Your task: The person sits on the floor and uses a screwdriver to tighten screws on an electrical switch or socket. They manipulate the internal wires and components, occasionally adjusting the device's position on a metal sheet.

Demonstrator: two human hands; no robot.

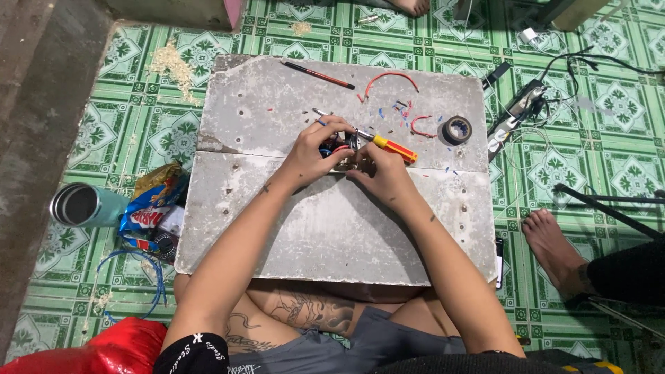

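Over the grey counter [332, 228], both hands meet: left hand [315, 149] clamped on a small wired part [337, 147], right hand [381, 170] gripping a yellow-red screwdriver [389, 145]

I held a small wired electrical part [338, 147] mid-surface, while my yellow-and-red-handled screwdriver [388, 145] lay angled across it, tip leftward.
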